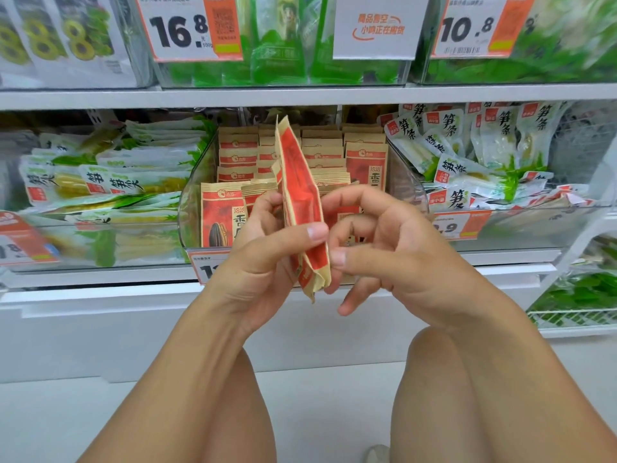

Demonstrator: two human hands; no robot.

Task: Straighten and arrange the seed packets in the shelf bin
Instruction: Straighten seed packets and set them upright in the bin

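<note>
A red and tan seed packet (298,195) stands edge-on in front of the clear shelf bin (190,208). My left hand (263,252) grips its lower part, thumb across the front edge. My right hand (380,248) is beside it on the right, thumb tip touching the packet's edge low down, the other fingers loosely curled. Inside the bin, several more seed packets (238,153) stand in rows, one with a sunflower seed picture at the front left (218,218). My hands hide the bin's front middle.
Bins of green and white bamboo shoot packets sit to the left (110,182) and right (474,162). Price tags (188,26) hang on the upper shelf. A white shelf ledge (100,295) runs below. My knees are at the bottom.
</note>
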